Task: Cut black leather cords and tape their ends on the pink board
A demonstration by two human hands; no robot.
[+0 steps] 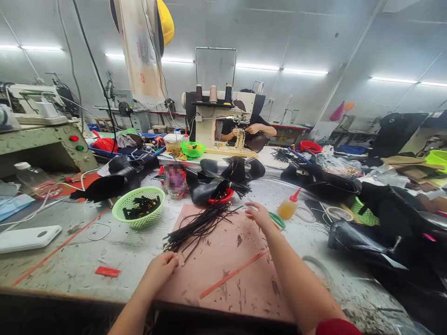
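A bundle of thin black cords (200, 225) lies slantwise on a pinkish work mat (240, 246). At the bundle's near left end, my left hand (164, 267) is closed in a pinch. Something small and pale shows by its fingertips, too small to name. My right hand (258, 216) hovers over the mat's far right side, near the other ends of the cords. Its fingers are bent and apart, and I see nothing held in them. An orange-red strip (232, 275) rests on the mat between my forearms.
Left of the mat stands a green basket (138, 221) of small black pieces. Black leather boot parts (206, 186) lie beyond the cords. A glue bottle (288, 207) and green tape roll (277, 220) are at right. Behind, a person works at a sewing machine (209, 121).
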